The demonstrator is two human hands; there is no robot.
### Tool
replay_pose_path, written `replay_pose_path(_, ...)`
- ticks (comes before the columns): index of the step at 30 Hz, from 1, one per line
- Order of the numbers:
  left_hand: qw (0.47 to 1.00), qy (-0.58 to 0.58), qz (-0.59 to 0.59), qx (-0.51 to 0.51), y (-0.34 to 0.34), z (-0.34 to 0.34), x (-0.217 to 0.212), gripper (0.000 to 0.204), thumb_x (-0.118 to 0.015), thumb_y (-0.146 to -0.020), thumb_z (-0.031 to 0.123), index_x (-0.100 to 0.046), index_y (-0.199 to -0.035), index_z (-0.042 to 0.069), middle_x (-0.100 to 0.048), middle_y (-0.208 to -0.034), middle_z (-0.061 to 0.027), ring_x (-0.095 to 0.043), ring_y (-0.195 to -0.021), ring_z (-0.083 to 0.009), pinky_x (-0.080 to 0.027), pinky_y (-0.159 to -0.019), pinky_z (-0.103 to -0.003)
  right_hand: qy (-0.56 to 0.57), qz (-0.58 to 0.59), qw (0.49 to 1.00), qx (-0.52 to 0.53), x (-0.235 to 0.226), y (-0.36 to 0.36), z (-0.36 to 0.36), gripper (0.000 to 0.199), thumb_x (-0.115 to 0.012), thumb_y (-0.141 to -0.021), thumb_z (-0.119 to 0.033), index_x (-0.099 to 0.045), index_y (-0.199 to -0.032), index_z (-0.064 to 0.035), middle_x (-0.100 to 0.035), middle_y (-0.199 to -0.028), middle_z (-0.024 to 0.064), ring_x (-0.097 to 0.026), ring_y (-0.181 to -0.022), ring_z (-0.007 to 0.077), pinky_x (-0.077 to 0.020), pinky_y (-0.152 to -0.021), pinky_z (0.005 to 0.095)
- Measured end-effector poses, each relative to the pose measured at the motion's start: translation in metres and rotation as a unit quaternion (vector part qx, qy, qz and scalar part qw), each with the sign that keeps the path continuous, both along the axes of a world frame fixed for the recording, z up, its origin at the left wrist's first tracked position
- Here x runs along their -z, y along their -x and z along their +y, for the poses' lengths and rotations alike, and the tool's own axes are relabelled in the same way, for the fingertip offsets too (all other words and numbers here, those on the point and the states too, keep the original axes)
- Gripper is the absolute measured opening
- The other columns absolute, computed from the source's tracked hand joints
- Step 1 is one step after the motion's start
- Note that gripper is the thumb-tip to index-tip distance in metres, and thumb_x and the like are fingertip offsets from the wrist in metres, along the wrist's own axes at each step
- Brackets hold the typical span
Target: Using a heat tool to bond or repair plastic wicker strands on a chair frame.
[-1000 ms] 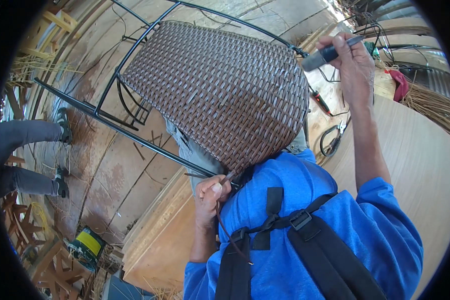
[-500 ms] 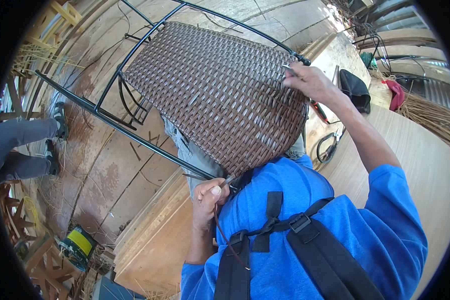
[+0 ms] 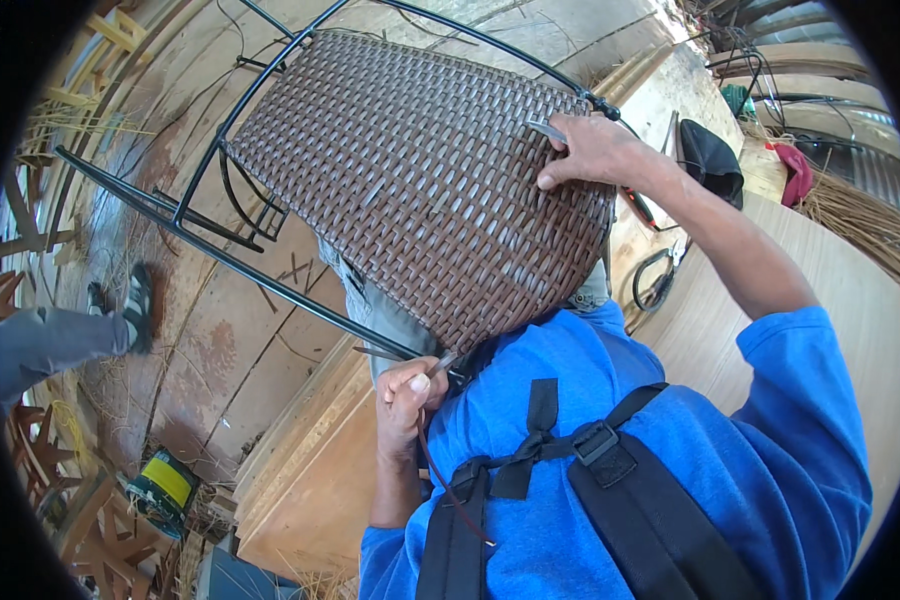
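A woven brown wicker panel (image 3: 410, 190) on a black metal chair frame (image 3: 270, 285) lies across my lap. My right hand (image 3: 595, 150) is at the panel's far right part, closed round a small silvery metal tool (image 3: 547, 130) whose flat end points left. Its exact kind I cannot make out; the thumb is against the weave. At the panel's near corner, beside a frame tube, my left hand (image 3: 407, 400) is closed on a thin brown weaving strip (image 3: 453, 497). The strip's loose end hangs over my blue shirt. A pale flat piece sticks out above that fist.
Scissors (image 3: 655, 280), a red-and-black tool (image 3: 640, 208) and a dark cap (image 3: 710, 160) rest on the wooden surface at right. A bundle of canes (image 3: 855, 230) lies beyond. Another person's leg (image 3: 65, 340) is at far left, near a green-and-yellow spool (image 3: 162, 492).
My right hand has moved left and slightly down over the weave with the metal tool. The chair has shifted a little left. The other person's legs have moved.
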State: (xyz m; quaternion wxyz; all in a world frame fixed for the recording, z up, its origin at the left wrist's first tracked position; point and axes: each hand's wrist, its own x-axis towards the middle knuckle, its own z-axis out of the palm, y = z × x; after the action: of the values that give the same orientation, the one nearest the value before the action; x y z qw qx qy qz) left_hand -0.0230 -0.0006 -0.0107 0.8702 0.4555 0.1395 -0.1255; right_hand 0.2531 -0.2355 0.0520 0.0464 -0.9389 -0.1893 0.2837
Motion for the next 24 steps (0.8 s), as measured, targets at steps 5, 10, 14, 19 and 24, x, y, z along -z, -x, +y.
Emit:
replay_pose_path(5, 1.000, 0.002, -0.005, -0.014, 0.002, 0.000, 0.000, 0.044, -0.056, -0.079, 0.034, -0.033, -0.054, 0.006, -0.041, -0.058, -0.0024, -0.032, -0.049, -0.0080, -0.022, -0.043, -0.024, 0.058, 0.003, 0.998, 0.036, -0.002, 0.015, 0.010, 0.071, -0.076, -0.056, -0.043, -0.050, -0.104, 0.0021, -0.063, -0.094, 0.0201, -0.061, -0.091, 0.0357, -0.0468, -0.079, 0.0415)
replay_pose_path(10, 1.000, -0.012, 0.003, 0.020, -0.001, 0.002, -0.006, 0.044, -0.056, -0.078, 0.034, -0.033, -0.054, 0.005, -0.040, -0.058, -0.0020, -0.032, -0.049, -0.0077, -0.022, -0.043, -0.025, 0.055, 0.003, 0.996, 0.064, 0.000, 0.020, 0.013, 0.072, -0.076, -0.055, -0.044, -0.051, -0.103, 0.0032, -0.062, -0.095, 0.0208, -0.061, -0.092, 0.0361, -0.0462, -0.080, 0.0412)
replay_pose_path(14, 1.000, 0.000, 0.000, 0.008, 0.000, 0.003, 0.000, 0.044, -0.056, -0.078, 0.035, -0.033, -0.055, 0.006, -0.039, -0.059, -0.0010, -0.030, -0.050, -0.0071, -0.021, -0.043, -0.024, 0.016, 0.038, 0.997, 0.064, -0.009, 0.020, 0.009, 0.077, -0.073, -0.060, -0.051, -0.048, -0.108, 0.0042, -0.060, -0.099, 0.0218, -0.058, -0.096, 0.0369, -0.0447, -0.084, 0.0398)
replay_pose_path(19, 0.999, -0.027, -0.026, 0.022, -0.002, 0.003, -0.003, 0.046, -0.054, -0.080, 0.037, -0.035, -0.053, 0.005, -0.041, -0.056, -0.0026, -0.034, -0.048, -0.0089, -0.023, -0.042, -0.026, 0.108, -0.037, 0.993, 0.035, -0.018, 0.046, 0.036, 0.075, -0.072, -0.060, -0.053, -0.050, -0.104, 0.0027, -0.061, -0.099, 0.0190, -0.059, -0.097, 0.0345, -0.0452, -0.085, 0.0415)
replay_pose_path(24, 0.999, -0.024, -0.030, 0.025, -0.001, 0.007, -0.002, 0.047, -0.053, -0.080, 0.038, -0.038, -0.053, 0.003, -0.044, -0.056, -0.0041, -0.036, -0.048, -0.0100, -0.025, -0.043, -0.026, 0.096, -0.027, 0.994, 0.037, -0.012, 0.045, 0.036, 0.071, -0.073, -0.059, -0.052, -0.052, -0.100, 0.0022, -0.062, -0.096, 0.0205, -0.060, -0.094, 0.0349, -0.0454, -0.083, 0.0416)
